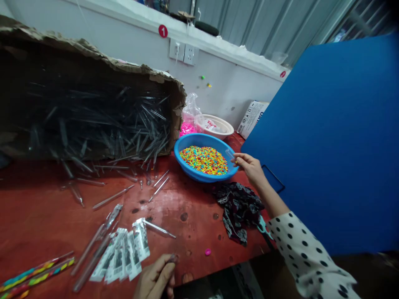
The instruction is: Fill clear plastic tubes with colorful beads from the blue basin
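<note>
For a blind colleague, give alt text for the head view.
Right hand holds a clear tube over a blue bowl of multicoloured beads on a red table. Left hand pinches a small piece; a cardboard box of tubes lies nearby.

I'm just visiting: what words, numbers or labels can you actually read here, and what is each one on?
"1": white figure on the red round sticker on the wall ledge.
Second red sticker: too small to read.
White box: printing blurred, unreadable.
White bowl: red print inside, blurred.
Packets on the table: dark print, too blurred to read.
</note>
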### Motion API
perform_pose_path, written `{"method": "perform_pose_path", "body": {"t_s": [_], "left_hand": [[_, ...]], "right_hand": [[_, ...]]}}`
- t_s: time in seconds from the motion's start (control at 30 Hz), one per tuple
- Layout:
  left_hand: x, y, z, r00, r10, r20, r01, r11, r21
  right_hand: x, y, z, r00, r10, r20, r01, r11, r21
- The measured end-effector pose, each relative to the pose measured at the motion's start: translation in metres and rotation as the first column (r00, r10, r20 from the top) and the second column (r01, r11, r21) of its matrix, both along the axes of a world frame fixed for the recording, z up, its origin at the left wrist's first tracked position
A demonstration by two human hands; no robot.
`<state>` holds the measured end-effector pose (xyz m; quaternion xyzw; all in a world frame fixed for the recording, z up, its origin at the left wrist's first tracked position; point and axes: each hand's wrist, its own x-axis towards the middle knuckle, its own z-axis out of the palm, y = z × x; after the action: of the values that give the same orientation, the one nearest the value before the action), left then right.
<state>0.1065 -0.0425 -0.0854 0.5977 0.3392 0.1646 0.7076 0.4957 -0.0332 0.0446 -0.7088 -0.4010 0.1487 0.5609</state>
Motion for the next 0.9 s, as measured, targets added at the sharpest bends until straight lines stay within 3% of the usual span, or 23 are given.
{"method": "perform_pose_path", "body": {"t_s": [0.07,0.1,0.17,0.27,0.33,0.4,0.53,0.67,0.8,0.9], "left_hand": [[0.0,0.001,-0.001,1.0,-0.028,0.007,0.028,0.999,0.024],[0.0,0.001,-0.001,0.999,-0.032,0.006,0.032,0.999,0.036],[0.001,0.001,0.001,0.999,-0.035,0.006,0.035,0.998,0.048],[0.001,0.001,0.003,1.0,-0.026,0.004,0.026,0.999,0.045],[0.0,0.0,0.004,0.999,-0.038,0.014,0.038,0.999,0.038],[0.0,0.0,0.004,0.999,-0.035,0.025,0.034,0.999,0.027],[0.0,0.002,0.004,0.998,-0.04,0.039,0.04,0.999,0.011],[0.001,0.002,0.007,0.999,-0.03,0.043,0.03,0.999,-0.009],[0.0,0.001,0.009,0.999,-0.032,0.043,0.033,0.999,-0.025],[0.0,0.001,0.009,0.999,-0.035,0.039,0.036,0.999,-0.016]], "right_hand": [[0.005,-0.001,0.016,0.942,0.015,0.337,0.048,0.983,-0.177],[0.006,-0.002,0.024,0.86,0.044,0.508,0.105,0.959,-0.262],[0.004,0.0,0.039,0.617,0.138,0.775,0.258,0.895,-0.365],[-0.004,0.01,0.054,0.299,0.378,0.876,0.397,0.786,-0.475],[-0.01,0.021,0.057,0.197,0.547,0.813,0.424,0.7,-0.574],[-0.014,0.031,0.056,0.153,0.645,0.749,0.419,0.644,-0.64],[-0.02,0.04,0.055,0.148,0.693,0.706,0.434,0.596,-0.676],[-0.023,0.039,0.052,0.181,0.607,0.774,0.421,0.663,-0.619],[-0.024,0.037,0.041,0.243,0.631,0.737,0.438,0.606,-0.664],[-0.022,0.037,0.034,0.246,0.576,0.78,0.461,0.638,-0.617]]}}
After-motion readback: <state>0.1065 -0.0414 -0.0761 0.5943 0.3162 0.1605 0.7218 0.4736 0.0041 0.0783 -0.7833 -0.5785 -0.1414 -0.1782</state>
